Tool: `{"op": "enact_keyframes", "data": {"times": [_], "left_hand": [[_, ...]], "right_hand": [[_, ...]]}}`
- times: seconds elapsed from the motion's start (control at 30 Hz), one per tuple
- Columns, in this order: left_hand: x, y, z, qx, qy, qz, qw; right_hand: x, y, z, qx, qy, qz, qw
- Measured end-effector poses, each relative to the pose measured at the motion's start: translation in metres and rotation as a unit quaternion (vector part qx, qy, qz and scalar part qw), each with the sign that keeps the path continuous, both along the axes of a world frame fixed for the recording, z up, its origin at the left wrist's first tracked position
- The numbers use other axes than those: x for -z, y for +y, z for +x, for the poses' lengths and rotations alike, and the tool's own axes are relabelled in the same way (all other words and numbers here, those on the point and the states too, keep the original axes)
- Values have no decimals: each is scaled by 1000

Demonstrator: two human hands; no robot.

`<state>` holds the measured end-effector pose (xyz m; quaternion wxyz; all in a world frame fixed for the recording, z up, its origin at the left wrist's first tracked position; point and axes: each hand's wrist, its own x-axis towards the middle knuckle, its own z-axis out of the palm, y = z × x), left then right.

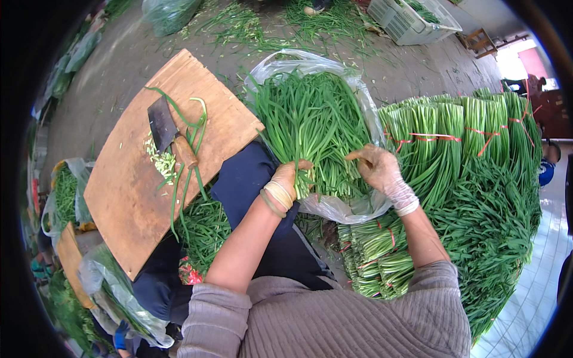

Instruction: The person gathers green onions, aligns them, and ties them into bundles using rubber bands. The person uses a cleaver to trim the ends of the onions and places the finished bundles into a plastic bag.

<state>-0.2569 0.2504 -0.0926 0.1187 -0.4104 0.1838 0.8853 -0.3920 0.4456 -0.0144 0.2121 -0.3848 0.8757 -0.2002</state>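
Loose garlic chives (313, 116) fill an open clear plastic bag (374, 118) in front of me. My left hand (291, 176) is closed around the pale stem ends of some chives at the bag's near edge. Over the bag's right side is my right hand (374, 168), thumb and forefinger extended towards the chives; whether it pinches a stem I cannot tell. Both hands appear to have thin translucent gloves, with bands at the left wrist. To the left, a cleaver (163, 125) with a wooden handle rests on a wooden board (130, 179), beside chopped stem pieces (163, 166) and a few loose chives.
Chive bundles tied with red ties (438, 129) stand at right, above a large leafy heap (483, 250). More tied bundles (380, 264) lie near my right arm. A pale plastic crate (412, 24) stands beyond. Cuttings litter the floor (241, 27). Another person's blue-gloved hand (121, 335) shows at lower left.
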Motion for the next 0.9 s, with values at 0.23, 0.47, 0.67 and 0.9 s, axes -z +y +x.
{"op": "enact_keyframes", "data": {"times": [0.23,0.47,0.67,0.9], "left_hand": [[14,0,-1,20,20,-15,999],[32,17,-5,-2,2,-95,996],[24,21,-6,0,-53,-133,990],[3,24,-13,-20,-21,-203,979]], "right_hand": [[46,-55,58,205,-349,-15,914],[101,-40,60,83,-172,-61,980],[36,-49,68,2,-118,65,991],[12,-62,24,21,174,131,976]]}}
